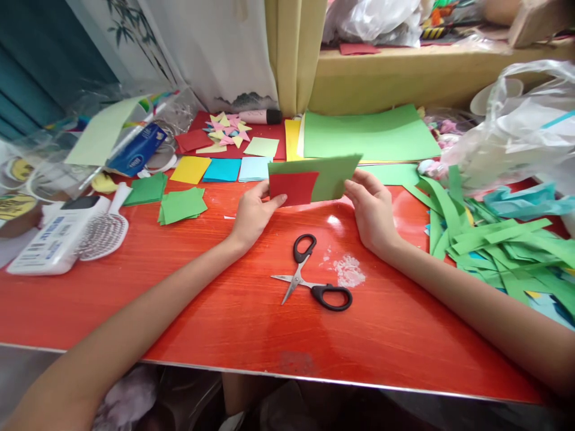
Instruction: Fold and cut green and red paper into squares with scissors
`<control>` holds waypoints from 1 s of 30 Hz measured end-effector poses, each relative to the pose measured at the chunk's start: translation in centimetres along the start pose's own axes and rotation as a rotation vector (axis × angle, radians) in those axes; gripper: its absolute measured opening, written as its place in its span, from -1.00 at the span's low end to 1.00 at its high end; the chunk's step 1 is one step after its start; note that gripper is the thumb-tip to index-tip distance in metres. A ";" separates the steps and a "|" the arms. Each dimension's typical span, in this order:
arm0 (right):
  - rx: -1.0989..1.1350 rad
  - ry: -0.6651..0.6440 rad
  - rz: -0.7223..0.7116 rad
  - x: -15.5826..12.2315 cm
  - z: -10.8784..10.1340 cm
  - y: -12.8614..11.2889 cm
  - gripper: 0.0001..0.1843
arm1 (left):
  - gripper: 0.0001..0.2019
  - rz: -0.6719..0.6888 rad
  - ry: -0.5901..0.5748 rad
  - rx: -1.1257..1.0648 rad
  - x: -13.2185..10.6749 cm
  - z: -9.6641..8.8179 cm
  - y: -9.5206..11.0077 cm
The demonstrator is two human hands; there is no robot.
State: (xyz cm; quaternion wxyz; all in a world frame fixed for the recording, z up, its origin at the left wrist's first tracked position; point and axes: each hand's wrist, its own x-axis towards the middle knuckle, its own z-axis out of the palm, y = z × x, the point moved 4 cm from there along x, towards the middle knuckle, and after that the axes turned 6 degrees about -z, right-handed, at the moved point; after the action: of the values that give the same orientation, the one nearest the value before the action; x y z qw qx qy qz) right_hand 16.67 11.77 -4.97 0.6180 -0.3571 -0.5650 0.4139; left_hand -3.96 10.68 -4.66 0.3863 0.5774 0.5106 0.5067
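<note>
My left hand (pixel 255 216) pinches the left edge of a green paper strip (pixel 336 178) together with a smaller red paper piece (pixel 293 188), which lies against its near face at the left end. At the strip's right end, my right hand (pixel 372 209) grips it between thumb and fingers. Both papers are held up above the red table, the strip slightly tilted. Below them rest black-handled scissors (pixel 297 279) with their blades spread. Beside the scissors is a whitish patch of flakes (pixel 349 271).
Green offcuts (pixel 507 245) heap at the right near a plastic bag (pixel 534 131). Large green sheets (pixel 368 134) lie at the back. Green squares (pixel 182 206), yellow squares (pixel 191 170) and blue squares (pixel 221 170) sit left of centre. A hairbrush (pixel 104 233) and white bottle (pixel 60 236) lie far left.
</note>
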 end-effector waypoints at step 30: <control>0.024 -0.029 0.181 -0.4 0.4 0.3 -0.84 | -0.83 -0.223 -0.051 -0.243 -0.3 0.0 0.6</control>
State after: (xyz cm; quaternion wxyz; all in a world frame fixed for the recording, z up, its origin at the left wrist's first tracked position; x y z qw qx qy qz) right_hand 16.21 11.50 -5.39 0.5743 -0.3930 -0.5343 0.4798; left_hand -3.88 10.31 -4.11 0.5199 0.4791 0.4964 0.5037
